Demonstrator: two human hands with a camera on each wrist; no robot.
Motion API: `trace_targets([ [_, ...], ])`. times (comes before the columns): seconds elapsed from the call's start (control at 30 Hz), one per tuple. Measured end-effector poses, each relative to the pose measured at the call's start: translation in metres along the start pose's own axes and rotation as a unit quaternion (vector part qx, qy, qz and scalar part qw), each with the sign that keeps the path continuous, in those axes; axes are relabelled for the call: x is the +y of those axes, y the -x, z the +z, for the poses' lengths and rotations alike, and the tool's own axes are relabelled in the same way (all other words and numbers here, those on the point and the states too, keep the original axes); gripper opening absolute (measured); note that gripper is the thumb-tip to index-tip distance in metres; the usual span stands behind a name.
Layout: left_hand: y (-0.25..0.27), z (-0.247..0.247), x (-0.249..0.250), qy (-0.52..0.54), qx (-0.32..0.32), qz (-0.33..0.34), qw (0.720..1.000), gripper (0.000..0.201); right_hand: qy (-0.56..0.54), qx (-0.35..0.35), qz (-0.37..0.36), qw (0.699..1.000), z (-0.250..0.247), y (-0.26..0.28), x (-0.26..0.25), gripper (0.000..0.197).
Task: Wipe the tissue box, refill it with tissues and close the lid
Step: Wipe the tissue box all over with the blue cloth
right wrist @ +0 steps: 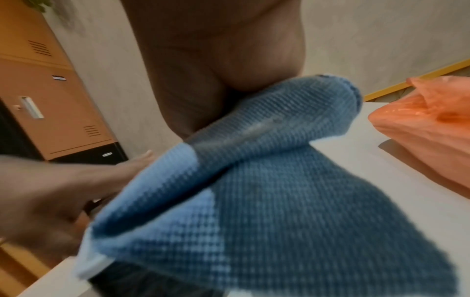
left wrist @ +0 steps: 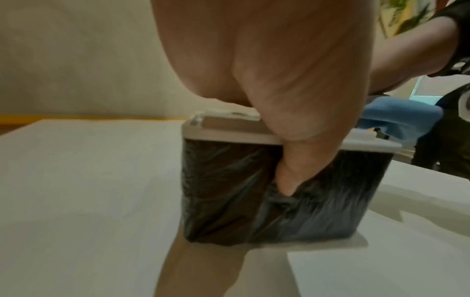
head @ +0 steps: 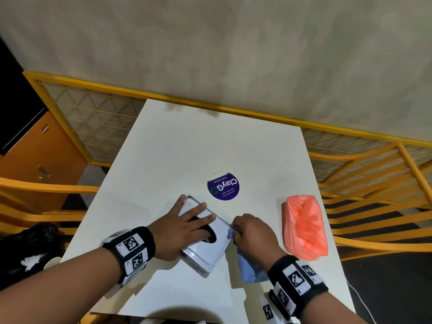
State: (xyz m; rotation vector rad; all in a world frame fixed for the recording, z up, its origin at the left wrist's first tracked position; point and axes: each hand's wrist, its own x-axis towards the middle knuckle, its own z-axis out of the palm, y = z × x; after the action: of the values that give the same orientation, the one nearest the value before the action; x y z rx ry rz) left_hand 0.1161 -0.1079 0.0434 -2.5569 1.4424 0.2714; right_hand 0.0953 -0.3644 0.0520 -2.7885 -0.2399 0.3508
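A tissue box (head: 205, 254) with a white slotted lid and dark sides (left wrist: 229, 191) stands on the white table (head: 187, 148). My left hand (head: 187, 220) lies across the lid with its fingers spread, and its thumb (left wrist: 287, 180) bends over the lid's edge onto the dark side. My right hand (head: 252, 232) grips a blue waffle cloth (head: 250, 270) and holds it against the box's right edge. In the right wrist view the cloth (right wrist: 254, 201) fills most of the picture. An orange plastic bag (head: 304, 228), bulging and rectangular, lies to the right of the box.
A round purple sticker (head: 223, 187) is stuck to the table beyond the box. A yellow mesh railing (head: 93, 118) and orange chairs (head: 374, 183) surround the table. Orange lockers (head: 35, 155) stand at the left, with a black bag (head: 35, 242) below them.
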Motion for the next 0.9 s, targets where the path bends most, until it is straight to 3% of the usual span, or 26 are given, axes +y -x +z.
trace_targets([
  [0.1, 0.004, -0.006, 0.005, 0.041, 0.010, -0.047, 0.998, 0.082, 0.009, -0.001, 0.019, 1.000, 0.007, 0.022, -0.011, 0.014],
  [0.17, 0.004, -0.006, 0.016, 0.131, -0.021, -0.113, 0.985, 0.103, 0.006, 0.001, 0.035, 0.999, 0.011, 0.032, -0.017, 0.015],
  [0.27, -0.001, -0.010, 0.042, 0.250, -0.077, -0.217, 0.940, 0.132, -0.011, -0.004, 0.041, 0.999, 0.015, 0.042, -0.024, 0.016],
  [0.43, -0.017, 0.000, 0.067, 0.253, -0.038, -0.346, 0.903, 0.136, 0.006, -0.011, 0.029, 1.000, 0.023, 0.049, -0.032, 0.015],
  [0.6, -0.015, 0.004, 0.058, 0.239, -0.042, -0.292, 0.925, 0.133, 0.027, 0.004, -0.039, 0.999, 0.023, 0.041, -0.020, 0.024],
  [0.77, -0.011, 0.002, 0.056, 0.234, -0.034, -0.220, 0.946, 0.133, 0.048, 0.024, -0.073, 0.996, 0.018, 0.000, -0.033, 0.037],
  [0.9, -0.008, 0.004, 0.048, 0.228, -0.029, -0.194, 0.954, 0.136, 0.053, 0.012, -0.072, 0.996, 0.008, -0.027, -0.041, 0.027],
])
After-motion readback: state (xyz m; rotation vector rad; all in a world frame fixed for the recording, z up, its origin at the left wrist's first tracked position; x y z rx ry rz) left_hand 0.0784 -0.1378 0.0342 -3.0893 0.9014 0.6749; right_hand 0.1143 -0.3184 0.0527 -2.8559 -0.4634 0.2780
